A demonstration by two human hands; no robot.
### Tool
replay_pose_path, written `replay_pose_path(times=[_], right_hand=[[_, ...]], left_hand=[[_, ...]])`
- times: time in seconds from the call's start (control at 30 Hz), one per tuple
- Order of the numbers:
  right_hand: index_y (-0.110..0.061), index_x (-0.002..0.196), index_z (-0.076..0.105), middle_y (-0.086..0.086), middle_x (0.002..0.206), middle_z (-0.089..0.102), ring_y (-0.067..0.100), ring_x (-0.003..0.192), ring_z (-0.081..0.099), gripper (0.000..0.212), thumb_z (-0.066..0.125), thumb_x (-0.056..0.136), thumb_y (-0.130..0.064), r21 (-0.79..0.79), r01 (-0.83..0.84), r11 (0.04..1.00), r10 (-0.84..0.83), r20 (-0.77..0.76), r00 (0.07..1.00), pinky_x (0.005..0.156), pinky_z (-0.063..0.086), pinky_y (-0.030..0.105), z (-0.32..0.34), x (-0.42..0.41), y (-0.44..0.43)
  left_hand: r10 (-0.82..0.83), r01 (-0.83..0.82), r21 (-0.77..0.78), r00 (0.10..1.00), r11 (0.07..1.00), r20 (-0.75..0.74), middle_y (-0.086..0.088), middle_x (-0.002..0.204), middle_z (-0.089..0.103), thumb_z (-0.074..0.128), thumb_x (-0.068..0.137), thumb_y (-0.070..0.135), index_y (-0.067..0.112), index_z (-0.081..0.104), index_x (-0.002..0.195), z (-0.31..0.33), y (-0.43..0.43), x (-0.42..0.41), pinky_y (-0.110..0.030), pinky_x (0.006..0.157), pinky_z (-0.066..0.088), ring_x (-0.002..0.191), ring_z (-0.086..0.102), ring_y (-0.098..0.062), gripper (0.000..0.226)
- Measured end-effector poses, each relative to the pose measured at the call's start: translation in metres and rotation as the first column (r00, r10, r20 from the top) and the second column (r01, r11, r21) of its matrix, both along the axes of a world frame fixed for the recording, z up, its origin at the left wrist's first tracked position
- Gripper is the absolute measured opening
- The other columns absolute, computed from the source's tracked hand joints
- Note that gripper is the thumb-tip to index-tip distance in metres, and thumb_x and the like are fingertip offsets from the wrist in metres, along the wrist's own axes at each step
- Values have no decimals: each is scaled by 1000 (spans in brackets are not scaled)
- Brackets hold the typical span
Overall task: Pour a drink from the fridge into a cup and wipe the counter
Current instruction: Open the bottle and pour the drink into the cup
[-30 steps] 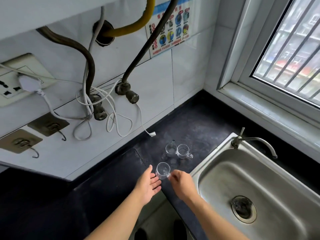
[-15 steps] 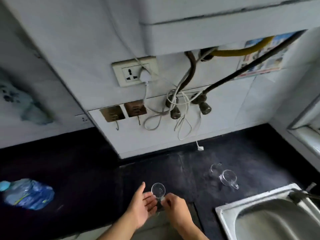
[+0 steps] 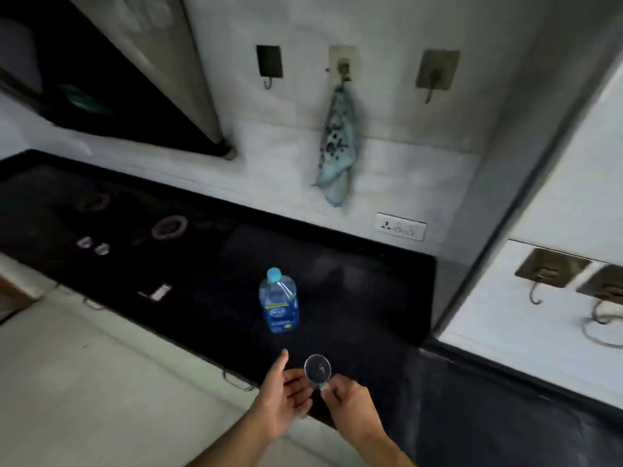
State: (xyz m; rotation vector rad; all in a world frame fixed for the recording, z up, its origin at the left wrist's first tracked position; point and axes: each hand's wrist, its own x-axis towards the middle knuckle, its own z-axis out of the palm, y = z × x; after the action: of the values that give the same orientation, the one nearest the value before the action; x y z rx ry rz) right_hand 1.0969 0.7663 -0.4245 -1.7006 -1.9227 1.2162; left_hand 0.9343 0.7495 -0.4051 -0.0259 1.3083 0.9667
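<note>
The small clear glass cup (image 3: 317, 367) is at the lower centre of the frame, over the front edge of the black bench (image 3: 354, 281), with its open mouth turned toward the camera. The right hand (image 3: 350, 407) has its grip narrow, fingers curled and pinching the cup's handle on the lower right side. The left hand (image 3: 281, 399) has a wide, loose grip, fingers straight and palm turned toward the cup just beside its left side; whether they touch the glass cannot be told, nor whether the cup rests on the bench. Just above the hands in the frame, a capped water bottle (image 3: 279, 303) with a blue label stands upright on the bench, near the cup but apart from it. Further up, a pale blue patterned cloth (image 3: 337, 153) hangs from the middle wall hook (image 3: 344, 67) of three on the white wall. A white socket (image 3: 400, 226) sits low on the wall, to the right of the cloth. At the left, hob rings (image 3: 168, 226) show blurred on the dark surface, beneath a range hood (image 3: 111, 79) in the upper left.
</note>
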Motion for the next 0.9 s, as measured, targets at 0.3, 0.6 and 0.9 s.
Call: replay_pose_path(times=[0.3,0.6,0.9], right_hand=[[-29,64,54,-8,62,60,4,56,53,28,61,91,-22,-48,59,997,-57,37,998,57,44,22,-21,-155,40],[-26,68,55,-7,63,57,9,59,52,24,61,91,-24,-89,166,982,-153,139,978,63,45,29,-35,-188,58],[-18,82,63,-6,72,61,14,67,57,17,57,92,-30,-154,241,958,-213,175,961,64,46,29,-55,-194,61]], left_hand=[[-6,11,-39,990,999,139,-22,121,65,46,91,70,1,58,127,-21,44,-159,-47,102,43,118,59,-33,79],[-79,114,-122,963,986,259,-22,124,63,42,89,75,2,62,114,-54,82,-194,-49,109,38,136,47,-34,80],[-125,174,-173,957,969,262,-26,122,68,45,86,78,-2,60,127,-71,92,-209,-52,103,47,122,61,-37,91]])
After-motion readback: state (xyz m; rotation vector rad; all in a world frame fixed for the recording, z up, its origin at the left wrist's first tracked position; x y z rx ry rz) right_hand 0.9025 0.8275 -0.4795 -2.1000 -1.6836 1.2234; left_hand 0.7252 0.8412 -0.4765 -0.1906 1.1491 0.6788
